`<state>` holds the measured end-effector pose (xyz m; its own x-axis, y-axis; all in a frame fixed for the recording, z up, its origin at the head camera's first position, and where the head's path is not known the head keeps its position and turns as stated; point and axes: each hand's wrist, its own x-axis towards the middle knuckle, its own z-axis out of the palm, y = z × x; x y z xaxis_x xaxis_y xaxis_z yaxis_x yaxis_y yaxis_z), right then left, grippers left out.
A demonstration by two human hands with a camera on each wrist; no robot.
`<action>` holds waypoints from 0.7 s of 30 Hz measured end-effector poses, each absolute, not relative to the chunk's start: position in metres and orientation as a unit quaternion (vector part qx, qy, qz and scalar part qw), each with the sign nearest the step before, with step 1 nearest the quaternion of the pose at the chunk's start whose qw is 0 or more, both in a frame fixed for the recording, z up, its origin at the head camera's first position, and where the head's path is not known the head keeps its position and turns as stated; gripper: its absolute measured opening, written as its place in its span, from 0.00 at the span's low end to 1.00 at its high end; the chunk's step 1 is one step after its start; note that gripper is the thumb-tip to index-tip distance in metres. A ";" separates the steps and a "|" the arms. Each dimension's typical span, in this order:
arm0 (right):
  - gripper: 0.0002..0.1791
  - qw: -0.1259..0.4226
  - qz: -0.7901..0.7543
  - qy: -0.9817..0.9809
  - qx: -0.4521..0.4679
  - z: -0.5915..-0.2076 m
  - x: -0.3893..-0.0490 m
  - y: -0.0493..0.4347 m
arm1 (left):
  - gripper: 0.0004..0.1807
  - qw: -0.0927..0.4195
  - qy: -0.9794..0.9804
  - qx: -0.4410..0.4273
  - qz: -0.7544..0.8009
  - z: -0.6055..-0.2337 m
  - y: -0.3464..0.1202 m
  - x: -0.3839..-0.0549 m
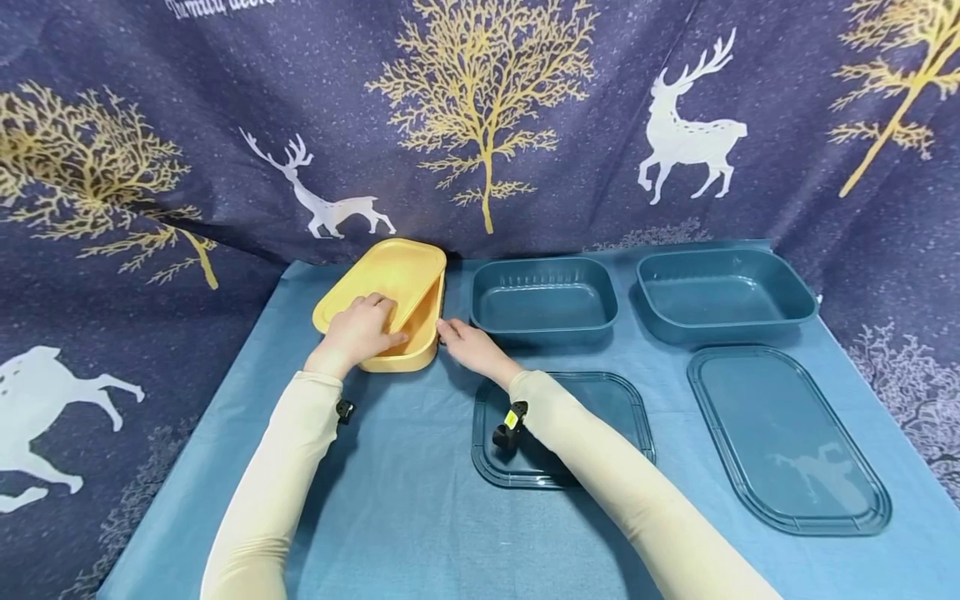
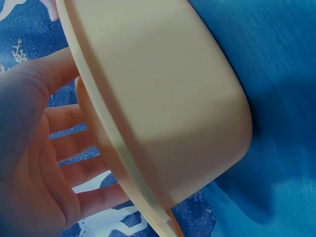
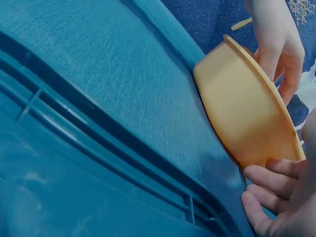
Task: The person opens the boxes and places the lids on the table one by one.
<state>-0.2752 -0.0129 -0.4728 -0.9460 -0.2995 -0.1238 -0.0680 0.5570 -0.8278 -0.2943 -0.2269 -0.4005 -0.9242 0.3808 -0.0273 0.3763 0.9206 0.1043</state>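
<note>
At the back left, a yellow rectangular box [image 1: 425, 312] stands on the cloth. Its yellow lid [image 1: 386, 271] lies askew across the top, leaving the right side and front corner uncovered. My left hand [image 1: 358, 331] grips the lid near its front edge, fingers on top and thumb by the opening. The left wrist view shows this hand [image 2: 44, 143] behind the box rim [image 2: 106, 121]. Slightly bent fingers of my right hand [image 1: 474, 346] touch the box's right wall; in the right wrist view this hand [image 3: 284, 192] rests at its lower corner.
Two dark teal boxes stand at the back, one in the middle [image 1: 543, 333] and one at right [image 1: 731, 332]. A teal lid [image 1: 600, 425] lies under my right forearm, another [image 1: 787, 442] farther right. A patterned curtain [image 1: 562, 167] hangs behind the blue tablecloth [image 1: 405, 500].
</note>
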 end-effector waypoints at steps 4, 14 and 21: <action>0.39 0.128 -0.460 0.873 -0.095 -0.472 -0.275 -0.015 | 0.35 0.019 0.978 0.203 0.046 -0.399 -0.227 -0.296; 0.41 0.134 -0.464 0.871 -0.091 -0.473 -0.275 -0.015 | 0.30 -0.018 0.974 0.214 0.073 -0.397 -0.234 -0.296; 0.40 0.134 -0.460 0.873 -0.092 -0.472 -0.275 -0.015 | 0.25 -0.085 0.968 0.222 0.074 -0.389 -0.236 -0.292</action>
